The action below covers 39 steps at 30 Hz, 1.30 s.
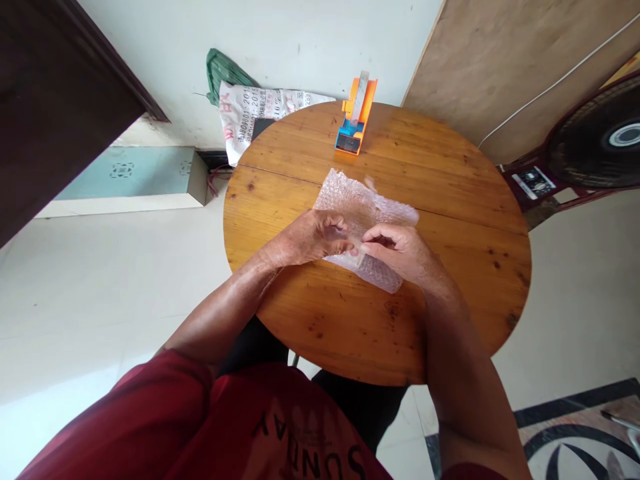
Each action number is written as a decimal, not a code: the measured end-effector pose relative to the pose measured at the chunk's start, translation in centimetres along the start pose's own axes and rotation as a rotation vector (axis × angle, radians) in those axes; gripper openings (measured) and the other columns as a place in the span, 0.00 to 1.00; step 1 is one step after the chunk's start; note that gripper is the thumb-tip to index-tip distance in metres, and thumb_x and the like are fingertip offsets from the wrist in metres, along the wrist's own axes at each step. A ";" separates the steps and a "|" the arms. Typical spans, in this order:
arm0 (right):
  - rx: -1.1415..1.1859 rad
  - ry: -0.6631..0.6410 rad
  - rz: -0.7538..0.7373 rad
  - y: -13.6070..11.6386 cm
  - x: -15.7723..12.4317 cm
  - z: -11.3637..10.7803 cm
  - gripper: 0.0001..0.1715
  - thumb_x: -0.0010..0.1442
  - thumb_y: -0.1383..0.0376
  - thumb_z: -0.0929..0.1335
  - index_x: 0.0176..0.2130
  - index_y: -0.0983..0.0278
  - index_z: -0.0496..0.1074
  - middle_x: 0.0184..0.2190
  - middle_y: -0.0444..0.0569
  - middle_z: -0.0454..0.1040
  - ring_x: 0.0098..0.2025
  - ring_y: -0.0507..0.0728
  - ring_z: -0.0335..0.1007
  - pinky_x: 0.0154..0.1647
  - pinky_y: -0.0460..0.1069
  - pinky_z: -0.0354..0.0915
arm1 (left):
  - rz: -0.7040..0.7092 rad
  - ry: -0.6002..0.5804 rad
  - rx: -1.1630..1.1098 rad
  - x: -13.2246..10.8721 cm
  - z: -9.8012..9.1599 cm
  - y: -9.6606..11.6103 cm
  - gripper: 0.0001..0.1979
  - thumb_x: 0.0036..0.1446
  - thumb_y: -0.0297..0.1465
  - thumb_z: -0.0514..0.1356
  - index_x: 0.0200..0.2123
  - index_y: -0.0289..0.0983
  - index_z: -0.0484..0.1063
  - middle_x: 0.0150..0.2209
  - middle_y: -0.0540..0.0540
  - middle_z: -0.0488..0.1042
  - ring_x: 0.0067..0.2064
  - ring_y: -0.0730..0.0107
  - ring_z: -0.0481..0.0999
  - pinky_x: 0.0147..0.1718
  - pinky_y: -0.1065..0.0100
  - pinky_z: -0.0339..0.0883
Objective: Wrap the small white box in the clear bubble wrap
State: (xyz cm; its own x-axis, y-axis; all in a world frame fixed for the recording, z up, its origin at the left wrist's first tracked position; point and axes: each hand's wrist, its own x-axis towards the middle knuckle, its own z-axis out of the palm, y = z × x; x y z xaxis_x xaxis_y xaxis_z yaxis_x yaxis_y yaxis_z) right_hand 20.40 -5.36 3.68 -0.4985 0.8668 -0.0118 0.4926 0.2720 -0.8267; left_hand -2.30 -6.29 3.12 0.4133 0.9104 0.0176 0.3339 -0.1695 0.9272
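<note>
A crumpled sheet of clear bubble wrap [350, 200] lies on the round wooden table [450, 220], near its middle. My left hand [313, 237] rests on the wrap's left part with fingers curled and pinching its near edge. My right hand [400, 250] meets it from the right, thumb and fingers pinched on the same edge. The fingertips of both hands almost touch. Whether anything lies inside the wrap cannot be made out.
An orange and blue tape dispenser [356, 120] stands at the table's far edge. Behind the table a printed white sack [260, 110] and a green bag [223, 70] lean on the wall. A dark fan [600, 137] stands at the right.
</note>
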 end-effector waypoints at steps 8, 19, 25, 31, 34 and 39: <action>-0.045 0.036 0.000 0.1 0.1 0.1 0.12 0.58 0.57 0.70 0.27 0.61 0.72 0.24 0.43 0.70 0.26 0.52 0.61 0.28 0.50 0.56 | -0.010 0.022 -0.028 0.0 0.5 0.2 0.08 0.56 0.34 0.64 0.30 0.34 0.75 0.29 0.49 0.76 0.29 0.75 0.70 0.29 0.73 0.61; -0.060 -0.011 0.058 -0.7 -0.5 -1.8 0.12 0.58 0.56 0.71 0.29 0.61 0.73 0.25 0.43 0.69 0.26 0.51 0.61 0.27 0.49 0.56 | -0.039 0.021 -0.065 -0.1 0.7 0.3 0.07 0.55 0.32 0.63 0.28 0.34 0.74 0.28 0.48 0.77 0.27 0.76 0.70 0.26 0.73 0.60; -0.023 -0.077 0.019 0.1 -0.4 -1.3 0.14 0.57 0.55 0.72 0.27 0.61 0.72 0.28 0.44 0.74 0.30 0.53 0.66 0.30 0.50 0.60 | -0.014 0.023 -0.093 0.0 0.7 0.3 0.07 0.55 0.31 0.63 0.27 0.34 0.72 0.27 0.49 0.76 0.27 0.77 0.70 0.27 0.73 0.61; 0.031 0.000 -0.025 -0.8 -0.2 -0.5 0.14 0.56 0.59 0.71 0.24 0.61 0.68 0.34 0.47 0.79 0.33 0.56 0.71 0.33 0.52 0.64 | 0.008 0.045 -0.071 0.0 0.8 0.1 0.07 0.55 0.32 0.63 0.28 0.34 0.72 0.28 0.49 0.75 0.29 0.75 0.70 0.29 0.72 0.61; 0.050 0.053 -0.008 -0.9 -0.2 -0.2 0.14 0.55 0.62 0.71 0.22 0.60 0.66 0.32 0.47 0.79 0.33 0.56 0.71 0.34 0.52 0.65 | 0.019 0.086 -0.060 0.0 0.8 0.0 0.07 0.54 0.32 0.63 0.28 0.34 0.72 0.30 0.48 0.75 0.31 0.75 0.70 0.30 0.72 0.62; 0.037 0.068 -0.049 -0.4 -0.1 0.1 0.13 0.54 0.64 0.71 0.22 0.61 0.66 0.32 0.46 0.79 0.34 0.55 0.72 0.36 0.52 0.65 | -0.019 0.046 -0.052 0.0 0.8 0.1 0.07 0.53 0.32 0.63 0.28 0.34 0.72 0.28 0.49 0.74 0.29 0.75 0.69 0.28 0.72 0.61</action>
State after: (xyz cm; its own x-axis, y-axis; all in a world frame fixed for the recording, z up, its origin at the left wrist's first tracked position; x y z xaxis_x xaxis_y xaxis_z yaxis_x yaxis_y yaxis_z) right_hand 20.20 -5.60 3.97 -0.4714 0.8794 0.0665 0.4417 0.3007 -0.8453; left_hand -1.62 -6.63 2.92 0.3675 0.9299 0.0163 0.2963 -0.1336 0.9457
